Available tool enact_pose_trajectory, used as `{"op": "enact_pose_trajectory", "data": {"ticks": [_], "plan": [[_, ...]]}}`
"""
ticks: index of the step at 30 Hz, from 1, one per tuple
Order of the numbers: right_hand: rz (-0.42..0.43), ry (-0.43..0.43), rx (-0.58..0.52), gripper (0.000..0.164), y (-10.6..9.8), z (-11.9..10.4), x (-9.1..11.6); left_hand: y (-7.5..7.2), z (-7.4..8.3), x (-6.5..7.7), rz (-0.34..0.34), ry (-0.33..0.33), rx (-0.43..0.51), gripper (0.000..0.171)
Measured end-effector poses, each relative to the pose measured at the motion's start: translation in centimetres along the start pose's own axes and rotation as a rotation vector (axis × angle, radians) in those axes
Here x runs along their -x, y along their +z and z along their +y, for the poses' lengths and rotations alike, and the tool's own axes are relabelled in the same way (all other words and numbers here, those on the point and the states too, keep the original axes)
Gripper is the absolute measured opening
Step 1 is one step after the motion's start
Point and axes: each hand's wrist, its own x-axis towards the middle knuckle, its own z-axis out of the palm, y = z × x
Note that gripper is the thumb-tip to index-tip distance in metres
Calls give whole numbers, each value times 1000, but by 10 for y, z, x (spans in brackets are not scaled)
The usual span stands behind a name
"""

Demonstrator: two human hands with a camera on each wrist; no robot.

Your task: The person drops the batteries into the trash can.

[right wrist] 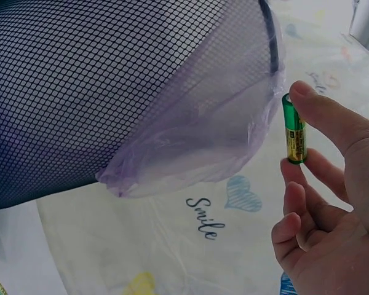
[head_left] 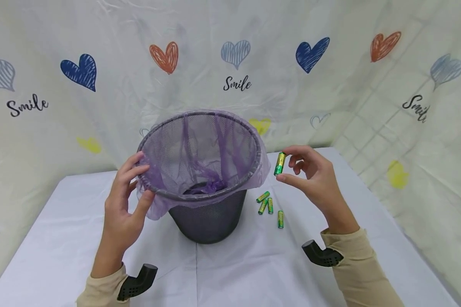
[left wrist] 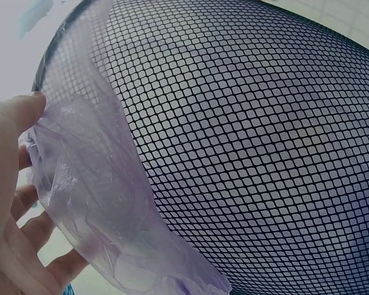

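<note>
A black mesh wastebasket (head_left: 211, 219) stands on the white table, lined with a thin purple garbage bag (head_left: 224, 140) folded over its rim. My left hand (head_left: 124, 204) grips the rim's left side through the bag, thumb on the near side and fingers spread along the edge. To the right of the rim, my right hand (head_left: 311, 175) pinches a green and gold battery (head_left: 279, 163) by its two ends, between thumb and index finger. In the right wrist view the battery (right wrist: 294, 129) is upright, just beside the bag's overhanging edge (right wrist: 258, 123).
Several more batteries (head_left: 270, 205) like it lie on the table (head_left: 230, 273) right of the wastebasket. A pale curtain (head_left: 199, 25) printed with hearts and "Smile" hangs behind. Each sleeve carries a black wrist device (head_left: 322, 255).
</note>
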Motion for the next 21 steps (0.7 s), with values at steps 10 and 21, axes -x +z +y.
{"op": "enact_pose_trajectory", "data": {"ticks": [10, 21], "plan": [[9, -31, -28, 52, 3, 1, -5, 0, 3, -1, -12, -19, -30, 36], [-15, -86, 78, 49, 10, -34, -19, 0, 1, -1, 13, -8, 4, 36]]}}
